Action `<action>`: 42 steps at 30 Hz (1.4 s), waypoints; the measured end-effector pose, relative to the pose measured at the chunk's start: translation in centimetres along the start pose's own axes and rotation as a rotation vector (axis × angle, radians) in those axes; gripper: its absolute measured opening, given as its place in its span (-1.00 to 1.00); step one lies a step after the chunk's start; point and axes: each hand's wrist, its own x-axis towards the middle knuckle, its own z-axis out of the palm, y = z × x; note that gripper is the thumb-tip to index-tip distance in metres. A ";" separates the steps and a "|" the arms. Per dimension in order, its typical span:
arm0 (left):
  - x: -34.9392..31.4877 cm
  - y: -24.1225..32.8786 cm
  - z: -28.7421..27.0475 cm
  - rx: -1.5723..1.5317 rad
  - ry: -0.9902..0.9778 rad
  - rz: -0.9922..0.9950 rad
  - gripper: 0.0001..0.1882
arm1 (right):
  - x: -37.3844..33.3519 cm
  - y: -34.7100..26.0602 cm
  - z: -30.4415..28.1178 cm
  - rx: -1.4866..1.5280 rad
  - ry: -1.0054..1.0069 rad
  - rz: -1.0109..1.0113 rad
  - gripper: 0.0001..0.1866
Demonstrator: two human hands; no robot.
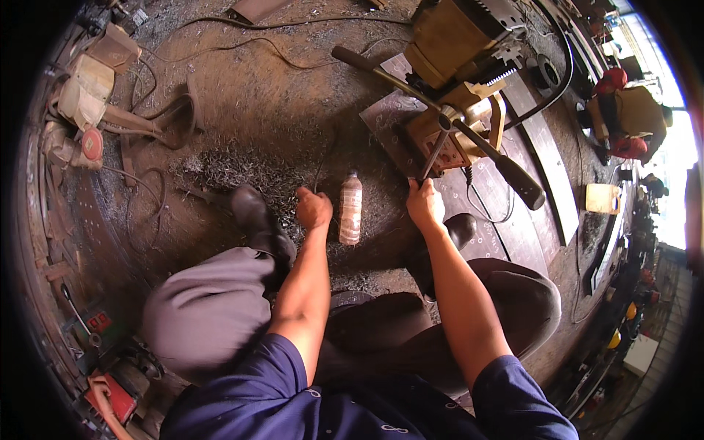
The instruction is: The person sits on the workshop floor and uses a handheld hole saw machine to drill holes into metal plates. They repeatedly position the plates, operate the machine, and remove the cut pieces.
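Note:
A yellow drill press with a magnetic-type base (458, 121) stands on dark steel plates to the right. Three feed levers spread from its hub, two showing black grips. My right hand (425, 203) is closed around the end of the lever that points toward me. My left hand (314, 208) is closed low over the floor, beside a heap of curled metal shavings (242, 172); whatever its fingers hold, if anything, I cannot make out. Between my hands is a clear plastic bottle (350, 209) with pale liquid and a dark cap, touched by neither.
Steel plates (524, 235) extend under and beyond the drill. Cables (257, 42) cross the dirty floor. Another machine (84, 95) stands at the left. At far right another person (631, 117) bends down, near a pale plastic jerrycan (603, 198). A red box (110, 396) lies lower left.

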 end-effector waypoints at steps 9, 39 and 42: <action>-2.1 11.4 -1.8 -0.597 -0.524 0.345 -0.64 | 0.6 -0.2 1.1 0.014 0.018 0.015 -0.49; 1.2 4.2 3.8 -0.231 -0.025 0.411 -0.62 | 0.9 0.2 1.6 0.071 0.043 -0.004 -0.49; 1.1 3.8 4.4 -0.032 -0.225 0.409 -0.64 | 0.9 0.0 1.3 0.096 0.033 -0.043 -0.50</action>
